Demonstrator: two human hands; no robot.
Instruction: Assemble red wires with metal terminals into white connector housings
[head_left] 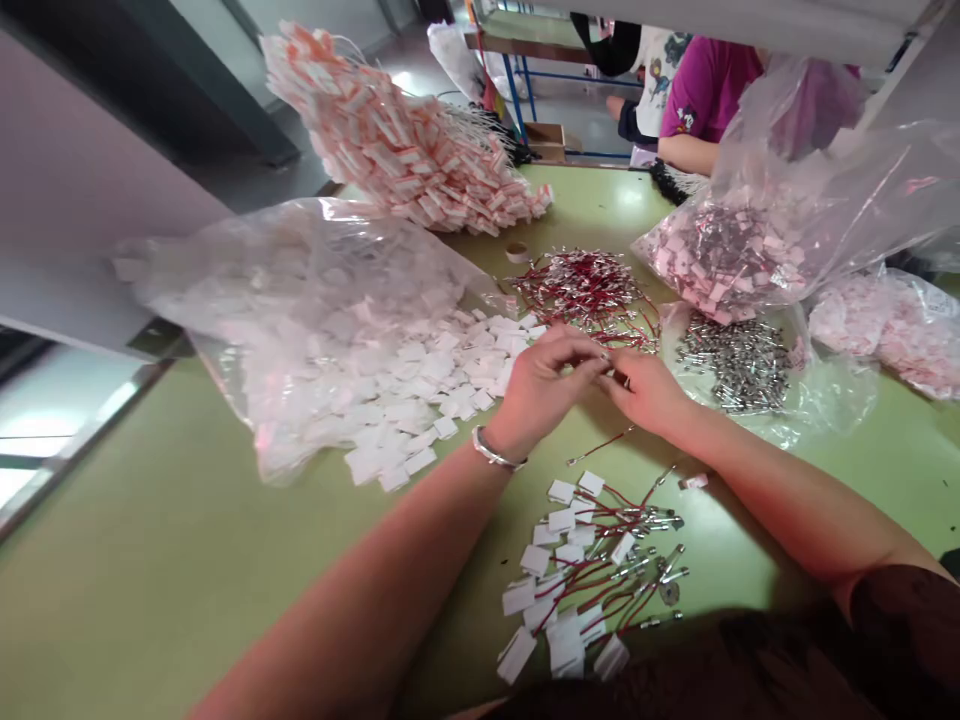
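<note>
My left hand (546, 378) and my right hand (646, 392) meet fingertip to fingertip over the middle of the table. Both are closed in a pinch, and what they hold is too small and hidden to name. Just beyond them lies a heap of short red wires (583, 285) with metal ends. White plastic pieces (435, 390) spill from a clear bag up to my left hand. To the right of my right hand, small metal parts (739, 365) lie on clear plastic. Nearer my body are several red wires with white pieces at one end and glass-and-metal tubes (664, 520) at the other.
A large bundle of orange-and-white pieces (405, 150) stands at the back left. Clear bags of pinkish pieces (727, 260) sit at the right. A tape roll (517, 252) lies near the wire heap. Across the green table (300, 570) is a person in a purple sleeve (709, 85).
</note>
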